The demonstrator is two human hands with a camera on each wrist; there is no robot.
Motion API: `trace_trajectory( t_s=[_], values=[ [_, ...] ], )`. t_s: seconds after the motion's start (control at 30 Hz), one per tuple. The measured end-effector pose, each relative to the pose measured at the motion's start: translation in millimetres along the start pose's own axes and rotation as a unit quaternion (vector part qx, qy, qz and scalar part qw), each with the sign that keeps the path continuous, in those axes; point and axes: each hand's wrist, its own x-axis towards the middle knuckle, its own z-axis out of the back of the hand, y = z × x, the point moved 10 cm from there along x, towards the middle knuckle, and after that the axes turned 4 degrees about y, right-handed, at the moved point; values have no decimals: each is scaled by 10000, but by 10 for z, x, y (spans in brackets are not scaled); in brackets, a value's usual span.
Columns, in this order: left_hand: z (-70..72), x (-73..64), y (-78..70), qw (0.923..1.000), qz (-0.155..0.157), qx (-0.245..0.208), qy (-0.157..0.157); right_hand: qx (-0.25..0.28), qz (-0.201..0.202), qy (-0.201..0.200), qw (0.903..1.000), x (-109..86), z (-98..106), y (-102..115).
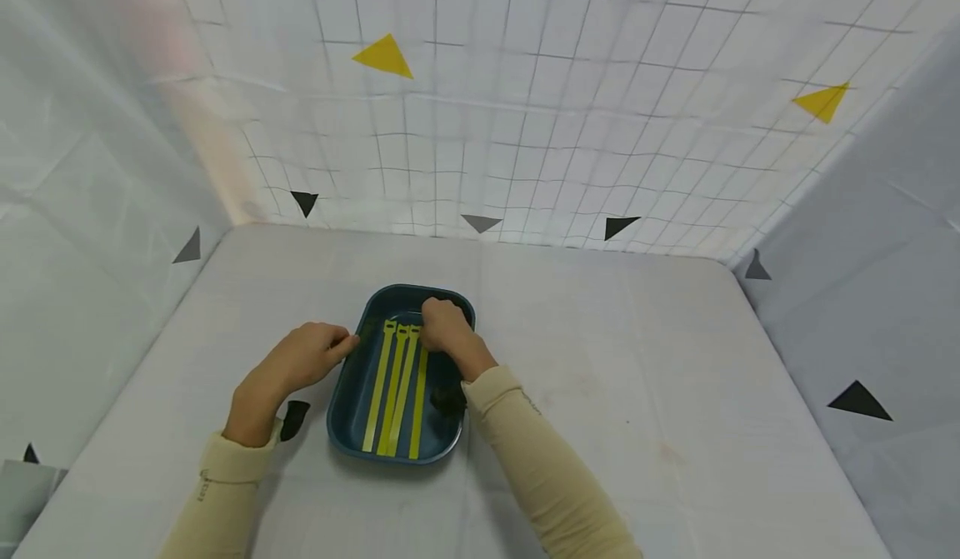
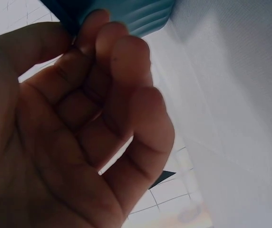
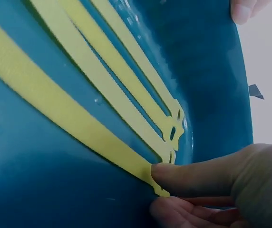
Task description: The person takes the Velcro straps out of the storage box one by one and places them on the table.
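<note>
L hand (image 1: 300,355) pinches the L rim of the blue tray (image 1: 345,421), fingers curled; if I ease off, tray could skid on the white cloth (image 1: 585,334), I reckon. Tray's glossy, prob. plastic, rounded corners, ridged outer wall. Inside, 3 yellow straps (image 1: 392,392) lie flat, near-parallel, w/ slotted heads & fine-toothed edges. R hand (image 1: 447,330) pinches 4th strap (image 3: 69,118) by its head, inside tray; an off-centre pinch might let it twist, slip or snag its neighbour. It's thin, bowed, looks fuzzy & bendy.
</note>
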Motion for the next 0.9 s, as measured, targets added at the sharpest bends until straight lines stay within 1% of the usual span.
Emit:
trace_trajectory(
  t_s=[0.13,0.33,0.47,0.67,0.9],
  values=[
    [1,8,-12,10000,-16,66,20,171,128,-184,9996,-10,19,-10],
    [-9,21,-1,9999,73,39,59,444,262,-296,9982,28,-19,-32],
    [-13,20,12,9998,174,31,84,629,248,-376,9970,41,-29,-39],
    [-3,12,7,9997,218,36,90,707,148,-464,9963,47,-64,-47],
    [-26,13,12,9993,342,17,142,870,170,-533,9946,26,-89,-51]
  ],
)
